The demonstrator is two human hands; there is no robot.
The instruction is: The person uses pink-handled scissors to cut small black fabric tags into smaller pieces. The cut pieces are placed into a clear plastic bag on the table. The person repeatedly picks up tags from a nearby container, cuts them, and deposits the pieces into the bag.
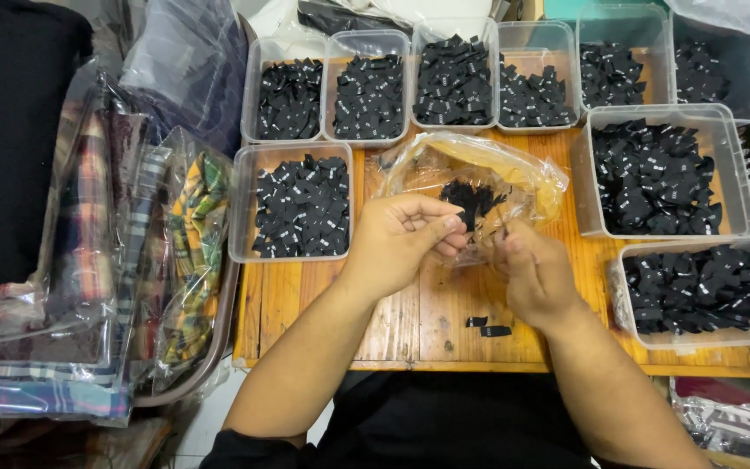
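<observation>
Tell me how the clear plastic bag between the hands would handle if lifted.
The bag looks thin and crumpled, so probably floppy, sagging when lifted. It holds only a small clump of black labels, so likely very light. Its glossy film may slip in the hands.

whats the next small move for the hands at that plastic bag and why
Probably pinch one label free and draw it out. Both hands, left hand and right hand, are at the mouth of the clear bag, with a clump of black labels still inside. Two labels already lie on the wooden table, and the tubs around hold sorted ones.
</observation>
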